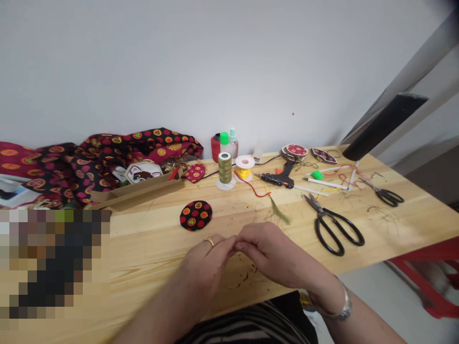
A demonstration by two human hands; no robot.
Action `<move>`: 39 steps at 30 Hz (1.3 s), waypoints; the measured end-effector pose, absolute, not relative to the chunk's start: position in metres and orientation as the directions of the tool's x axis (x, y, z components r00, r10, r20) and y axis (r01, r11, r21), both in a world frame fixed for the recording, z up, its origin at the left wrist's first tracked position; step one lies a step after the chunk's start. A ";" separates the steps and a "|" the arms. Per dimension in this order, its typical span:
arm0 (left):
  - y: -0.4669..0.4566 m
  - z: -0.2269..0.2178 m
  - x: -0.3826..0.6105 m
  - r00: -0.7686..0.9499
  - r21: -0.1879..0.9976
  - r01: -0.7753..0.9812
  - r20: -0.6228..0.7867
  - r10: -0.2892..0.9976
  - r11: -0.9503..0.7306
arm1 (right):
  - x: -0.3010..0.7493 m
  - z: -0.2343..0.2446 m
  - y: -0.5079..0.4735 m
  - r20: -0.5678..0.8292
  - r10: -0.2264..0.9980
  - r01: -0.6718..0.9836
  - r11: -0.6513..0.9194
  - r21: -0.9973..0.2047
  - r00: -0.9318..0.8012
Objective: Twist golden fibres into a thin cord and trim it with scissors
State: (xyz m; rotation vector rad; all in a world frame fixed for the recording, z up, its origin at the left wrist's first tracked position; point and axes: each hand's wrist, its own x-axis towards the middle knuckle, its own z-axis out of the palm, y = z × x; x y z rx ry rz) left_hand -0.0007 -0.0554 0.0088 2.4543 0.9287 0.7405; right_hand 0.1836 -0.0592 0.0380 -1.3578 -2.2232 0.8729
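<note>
My left hand (206, 265) and my right hand (268, 253) meet fingertip to fingertip just above the wooden table (150, 239) near its front edge. Both are pinched together on something too small to make out. A gold ring sits on my left hand and a silver bracelet (340, 306) on my right wrist. A round black patch with red dots (195, 215) lies on the table just beyond my left hand. A tuft of green thread (279, 214) lies beyond my right hand.
Large black scissors (332, 222) and smaller scissors (385, 193) lie to the right. A glue gun (279, 177), olive thread spool (225, 168), yellow spool (244, 167), small bottles (229, 141) and patterned fabric (89, 162) with a cardboard box (143, 188) stand further back. A red stool (430, 282) stands at right.
</note>
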 end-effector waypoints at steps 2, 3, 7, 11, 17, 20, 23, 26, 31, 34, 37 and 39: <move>-0.056 0.004 -0.003 0.651 0.517 0.504 0.300 0.698 -0.692 | 0.183 0.038 -0.060 -0.003 0.893 0.662 0.332 -0.672 -0.451; -0.056 0.001 -0.003 0.653 0.502 0.514 0.297 0.697 -0.696 | 0.183 0.037 -0.060 -0.004 0.896 0.670 0.329 -0.666 -0.444; -0.054 -0.002 -0.002 0.579 0.487 0.561 0.348 0.737 -0.670 | 0.185 0.034 -0.060 0.046 0.913 0.672 0.331 -0.663 -0.405; -0.052 0.004 0.001 0.355 0.671 0.595 0.275 0.894 -0.443 | 0.206 0.023 -0.058 0.226 0.951 0.759 0.305 -0.575 -0.211; -0.050 0.010 0.000 0.064 0.898 0.427 -0.143 0.988 0.102 | 0.282 0.000 -0.070 0.355 0.918 0.984 -0.167 -0.061 0.178; -0.048 0.005 -0.001 0.067 0.940 0.277 -0.225 0.972 0.199 | 0.311 -0.008 -0.082 0.278 0.911 0.927 -0.350 0.137 0.303; -0.047 -0.002 -0.002 0.065 0.945 0.184 -0.287 0.956 0.271 | 0.323 -0.013 -0.088 0.158 0.919 0.906 -0.386 0.174 0.361; -0.047 -0.003 0.000 0.047 0.939 0.128 -0.326 0.944 0.318 | 0.322 -0.014 -0.088 0.096 0.918 0.905 -0.395 0.157 0.384; -0.047 0.001 0.001 0.001 0.932 0.073 -0.357 0.934 0.356 | 0.319 -0.014 -0.088 0.103 0.921 0.911 -0.387 0.143 0.375; -0.047 0.000 0.000 -0.005 0.929 0.066 -0.365 0.931 0.364 | 0.325 -0.013 -0.089 0.099 0.927 0.920 -0.373 0.117 0.363; -0.048 -0.001 -0.001 0.019 0.932 0.096 -0.354 0.935 0.350 | 0.322 -0.005 -0.090 0.147 0.924 0.933 -0.359 0.007 0.354; -0.048 -0.002 0.001 0.048 0.932 0.127 -0.347 0.937 0.339 | 0.306 0.003 -0.090 0.204 0.922 0.938 -0.292 -0.186 0.328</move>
